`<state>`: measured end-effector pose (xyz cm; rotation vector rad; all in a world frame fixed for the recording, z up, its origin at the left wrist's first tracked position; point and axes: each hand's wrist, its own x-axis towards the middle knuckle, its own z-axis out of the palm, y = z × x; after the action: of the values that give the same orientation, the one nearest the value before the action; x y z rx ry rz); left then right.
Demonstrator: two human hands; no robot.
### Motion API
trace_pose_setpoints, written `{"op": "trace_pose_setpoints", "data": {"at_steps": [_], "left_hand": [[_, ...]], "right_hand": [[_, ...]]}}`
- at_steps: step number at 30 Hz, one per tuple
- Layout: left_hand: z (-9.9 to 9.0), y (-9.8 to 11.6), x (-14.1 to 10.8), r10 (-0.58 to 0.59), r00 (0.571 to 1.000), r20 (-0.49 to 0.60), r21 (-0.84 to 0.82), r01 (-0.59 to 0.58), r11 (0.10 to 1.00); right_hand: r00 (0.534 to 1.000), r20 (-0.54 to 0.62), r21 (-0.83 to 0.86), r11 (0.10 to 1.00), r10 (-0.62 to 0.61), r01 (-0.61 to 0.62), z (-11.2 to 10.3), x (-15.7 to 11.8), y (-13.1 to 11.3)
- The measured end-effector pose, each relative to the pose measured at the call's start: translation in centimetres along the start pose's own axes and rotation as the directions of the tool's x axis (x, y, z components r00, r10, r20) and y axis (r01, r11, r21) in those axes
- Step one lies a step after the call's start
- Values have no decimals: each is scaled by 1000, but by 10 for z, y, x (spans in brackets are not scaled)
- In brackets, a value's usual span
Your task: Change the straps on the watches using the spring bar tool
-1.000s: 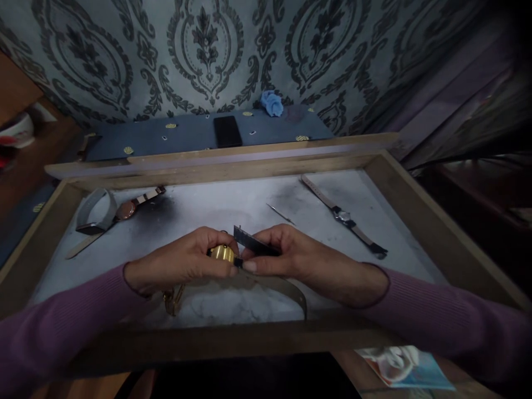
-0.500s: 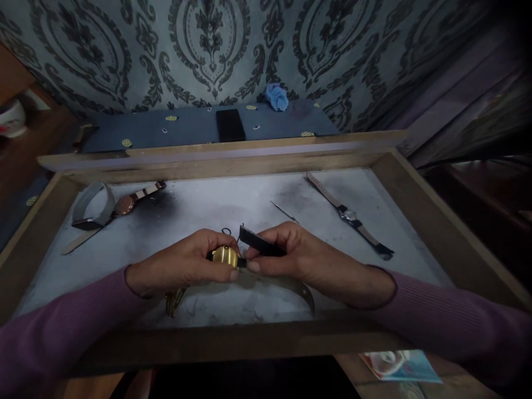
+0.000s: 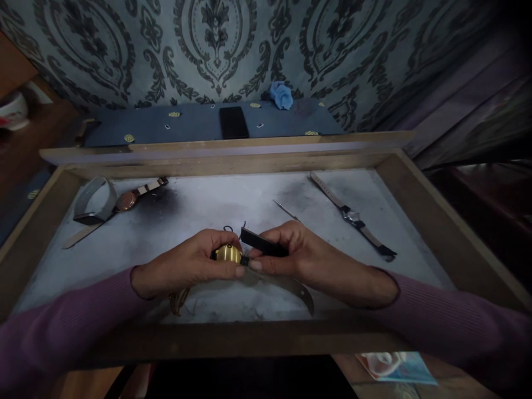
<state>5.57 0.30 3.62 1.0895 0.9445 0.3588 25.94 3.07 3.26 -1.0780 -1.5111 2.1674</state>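
Note:
My left hand [image 3: 199, 257] is closed around a gold watch [image 3: 228, 253], fingers behind it and thumb in front. My right hand [image 3: 295, 252] is closed too, pinching a short dark strap end at the watch's right side. A flat black strap piece [image 3: 262, 244] also sticks out of the right hand's fingers, with a thin pin showing at its tip. Beneath the hands a pale, curved strap [image 3: 300, 289] reaches right. Gold metal links [image 3: 178, 301] lie below my left wrist. A small black ring [image 3: 228, 228] rests just behind the hands.
A wooden-rimmed tray [image 3: 236, 158] surrounds the work. At its left lie a grey mesh-band watch [image 3: 95, 199] and a rose-gold watch [image 3: 127, 200]; at right, a silver-cased watch [image 3: 351, 216]. A thin pointed tool [image 3: 286, 210] lies mid-tray. Behind the rim are a phone [image 3: 233, 122] and blue cloth [image 3: 281, 95].
The whole view has shifted slightly. Both hands keep the same grip on the watch and strap, with the watch turned a little at most.

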Motion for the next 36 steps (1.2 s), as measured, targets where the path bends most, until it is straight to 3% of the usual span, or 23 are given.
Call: {"op": "trace_pose_setpoints", "data": {"at_steps": [7,23,36], "left_hand": [[-2,-1,1,-12,1000,8,32,12,999],[0,-5,2,-35,999,13,-70,36,997],[2,-8,1,-12,999,-38,-90,8,996]], "right_hand": [[1000,17,-13,1000,-9,9,1,-1,-1],[994,109,-25,1000,11,-8,-5,4,4],[992,126,-32,999,-33,37,-7,6,5]]}}
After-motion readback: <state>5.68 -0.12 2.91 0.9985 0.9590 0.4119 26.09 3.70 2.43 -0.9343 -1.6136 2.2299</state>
